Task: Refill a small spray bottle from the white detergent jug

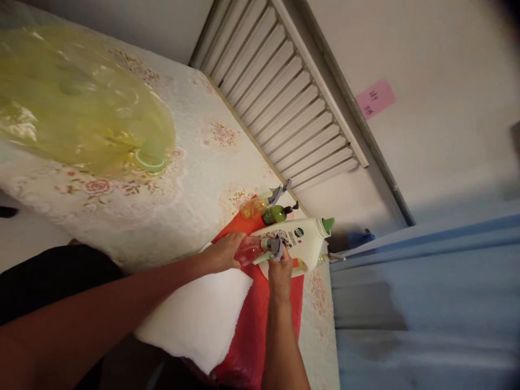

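Observation:
A spray bottle [248, 250] with a clear body, pinkish against the red cloth, and a grey trigger head is between my hands. My left hand [222, 252] is closed round its body. At the trigger head, my right hand [280, 271] is closed with its fingers on the grey part; some fingertips are hidden behind it. Right behind the bottle stands a large white jug [309, 246] with a green piece at its mouth. Beside the jug are a green pump bottle [276, 215] and an orange-tinted spray bottle [254, 207]. Under my left wrist lies a white cloth [199, 311].
The red cloth [254, 330] covers part of the flowered tablecloth [190, 200]. A large yellow translucent bag [81, 97] with a pale green ring lies at the left. Behind the table are a white slatted rack [280, 81] and a blue curtain [426, 303]. A pink note [376, 99] is on the wall.

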Demonstrator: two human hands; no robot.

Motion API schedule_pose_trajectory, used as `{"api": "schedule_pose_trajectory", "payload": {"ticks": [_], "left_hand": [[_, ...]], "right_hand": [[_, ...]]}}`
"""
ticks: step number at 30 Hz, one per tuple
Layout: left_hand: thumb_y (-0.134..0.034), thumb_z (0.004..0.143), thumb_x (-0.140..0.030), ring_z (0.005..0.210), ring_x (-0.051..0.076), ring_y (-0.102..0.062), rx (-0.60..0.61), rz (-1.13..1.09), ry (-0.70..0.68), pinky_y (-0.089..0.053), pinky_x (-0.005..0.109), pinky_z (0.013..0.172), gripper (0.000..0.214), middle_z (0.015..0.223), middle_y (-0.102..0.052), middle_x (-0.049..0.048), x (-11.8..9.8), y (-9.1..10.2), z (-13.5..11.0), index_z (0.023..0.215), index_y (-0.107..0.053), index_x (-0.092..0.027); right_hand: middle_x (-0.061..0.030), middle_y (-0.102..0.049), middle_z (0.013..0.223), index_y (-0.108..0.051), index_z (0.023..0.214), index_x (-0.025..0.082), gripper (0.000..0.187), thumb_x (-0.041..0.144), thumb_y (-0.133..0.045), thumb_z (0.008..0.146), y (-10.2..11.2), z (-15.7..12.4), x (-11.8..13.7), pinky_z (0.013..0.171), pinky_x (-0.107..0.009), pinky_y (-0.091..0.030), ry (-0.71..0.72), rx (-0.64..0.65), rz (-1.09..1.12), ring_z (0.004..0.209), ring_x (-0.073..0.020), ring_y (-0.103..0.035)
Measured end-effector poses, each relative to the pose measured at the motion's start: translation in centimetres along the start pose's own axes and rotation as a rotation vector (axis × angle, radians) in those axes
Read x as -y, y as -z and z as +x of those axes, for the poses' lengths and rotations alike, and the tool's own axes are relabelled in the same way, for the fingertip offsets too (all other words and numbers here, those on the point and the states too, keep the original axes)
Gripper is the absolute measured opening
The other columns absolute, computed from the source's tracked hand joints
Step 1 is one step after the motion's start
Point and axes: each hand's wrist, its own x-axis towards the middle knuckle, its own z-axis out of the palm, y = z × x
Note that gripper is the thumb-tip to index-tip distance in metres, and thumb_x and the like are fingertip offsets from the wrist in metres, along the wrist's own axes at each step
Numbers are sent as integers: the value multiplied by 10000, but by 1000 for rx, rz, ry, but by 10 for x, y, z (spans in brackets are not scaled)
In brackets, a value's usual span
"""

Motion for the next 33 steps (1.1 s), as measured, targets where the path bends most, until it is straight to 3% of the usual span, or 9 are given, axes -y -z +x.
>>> {"api": "schedule_pose_trajectory", "payload": {"ticks": [8, 17, 26, 33], "left_hand": [[-758, 674, -224, 1208, 317, -568, -8, 34, -6, -492, 422, 1002, 613, 1227, -607, 80, 1, -1, -1, 1211, -464, -262], [-743, 691, -198, 1184, 301, -575, -11, 49, -6, -488, 399, 987, 542, 1200, -611, 88, -11, 6, -5, 1163, -477, -214], [-736, 677, -179, 1166, 294, -577, -8, 49, -11, -489, 394, 984, 575, 1217, -612, 92, -11, 7, -5, 1188, -475, -214], [-727, 655, -130, 1193, 293, -566, 10, 52, -5, -474, 387, 1005, 640, 1273, -608, 71, -12, 8, -5, 1217, -446, -248]], "right_hand": [[-44, -771, 1028, -742, 1066, 218, 333, 223, -641, 749, 6, 3, 10, 889, -358, -521, 51, 116, -16, 950, -221, -684], [-21, -758, 895, -739, 927, 206, 269, 256, -656, 676, 4, 5, 8, 797, -315, -531, 16, 74, 4, 838, -202, -667], [-17, -762, 864, -713, 921, 198, 275, 269, -695, 655, -5, 4, 3, 792, -320, -531, -52, -68, 20, 815, -198, -671], [5, -713, 758, -651, 827, 202, 245, 321, -734, 629, -12, 6, -7, 725, -302, -525, -46, -177, -94, 705, -173, -630]]}}
